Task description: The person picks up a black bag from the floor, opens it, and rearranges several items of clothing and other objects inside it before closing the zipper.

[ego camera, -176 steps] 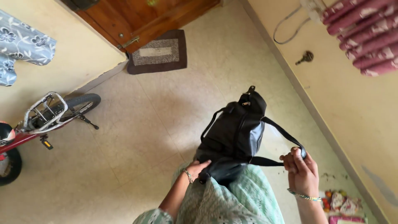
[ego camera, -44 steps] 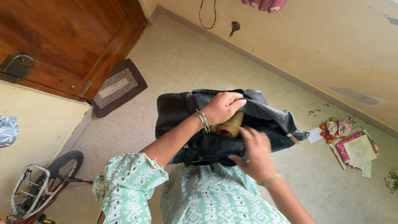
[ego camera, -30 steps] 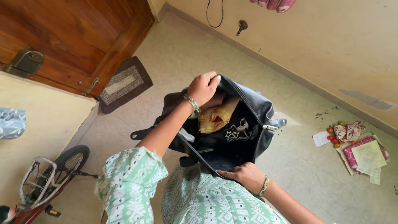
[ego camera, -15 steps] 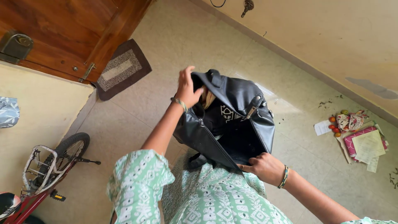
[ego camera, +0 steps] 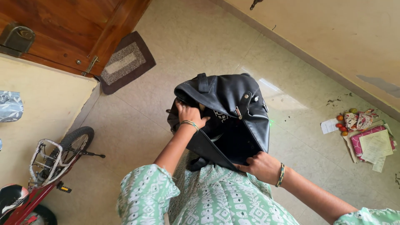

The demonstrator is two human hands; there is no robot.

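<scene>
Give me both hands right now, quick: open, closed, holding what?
Left hand: closed on the far edge of the black bag, fingers tucked inside.
Right hand: closed on the bag's near edge, holding it open.

Soft daylight fills the room, bright and even. A pale glare patch lies on the floor [ego camera: 266, 85] just beyond the black bag [ego camera: 227, 102], whose leather shows dull highlights. The bag's inside is dark. Shadows near it are faint. Focus is sharp; lines bend slightly towards the frame edges.
</scene>
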